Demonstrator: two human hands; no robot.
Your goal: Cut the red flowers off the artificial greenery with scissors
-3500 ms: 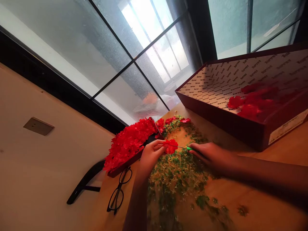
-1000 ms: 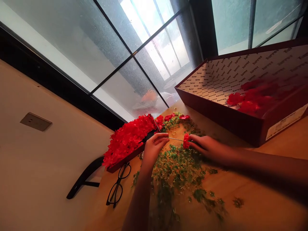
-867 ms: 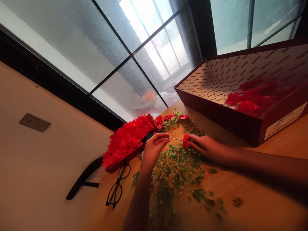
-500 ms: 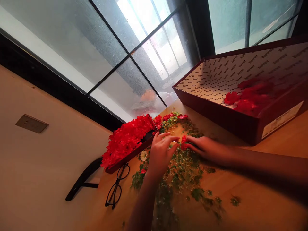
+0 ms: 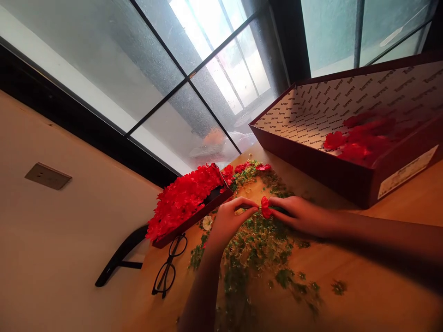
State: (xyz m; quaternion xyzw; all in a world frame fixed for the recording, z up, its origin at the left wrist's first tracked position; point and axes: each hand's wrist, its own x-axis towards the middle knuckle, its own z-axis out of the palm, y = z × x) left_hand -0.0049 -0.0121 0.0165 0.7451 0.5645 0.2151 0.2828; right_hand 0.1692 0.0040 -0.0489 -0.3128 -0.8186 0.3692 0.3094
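Between my hands, over the greenery, is a red artificial flower [image 5: 265,207], turned on its side. My right hand [image 5: 297,213] holds it from behind, thumb and fingers closed at the back of the petals, with something dark green in the grip. On the flower's other side, my left hand [image 5: 229,222] has thumb and fingertips pinched together close to its centre; a tiny pale bit shows there, too small to name. Loose green artificial leaves and sprigs [image 5: 266,244] spread over the wooden table [image 5: 363,258] beneath both hands.
A shallow dark red box lid [image 5: 194,221] heaped with red flowers [image 5: 187,193] stands left. Right, a larger dark red box [image 5: 311,161] holds more red flowers [image 5: 367,138]. Eyeglasses [image 5: 166,269] and a white flower [image 5: 207,223] lie nearby. A window [image 5: 155,69] rises behind.
My left hand's fingers have drawn together into a pinch by the flower; the thin thing that stuck out from them no longer shows. The right hand keeps its hold almost in place.
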